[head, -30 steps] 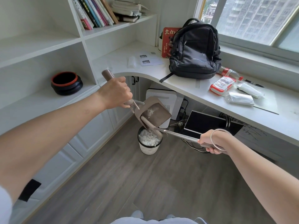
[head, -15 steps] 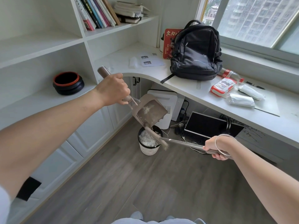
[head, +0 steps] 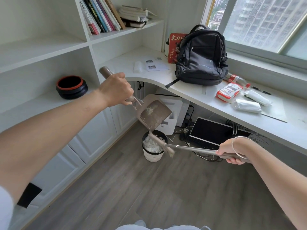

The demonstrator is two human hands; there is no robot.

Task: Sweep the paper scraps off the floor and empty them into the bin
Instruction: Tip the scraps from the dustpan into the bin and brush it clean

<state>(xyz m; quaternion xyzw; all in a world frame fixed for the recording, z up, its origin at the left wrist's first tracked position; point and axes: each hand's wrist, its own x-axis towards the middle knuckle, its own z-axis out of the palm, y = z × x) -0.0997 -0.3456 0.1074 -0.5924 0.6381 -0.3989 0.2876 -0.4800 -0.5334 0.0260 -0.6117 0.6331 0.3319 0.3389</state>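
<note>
Long-handled grey brush (head: 191, 149) dropped below tilted brown plastic dustpan (head: 156, 117), now over white round bin (head: 152, 156). Left hand (head: 116, 90) fingers wrap pan handle, right hand (head: 230, 152) brush handle. Paper scraps (head: 149, 145) in bin.

Broom (head: 191, 148) swept down out of dustpan (head: 155, 114), bristles now over bin (head: 152, 156) rim; right hand (head: 231, 153) drawn back
</note>
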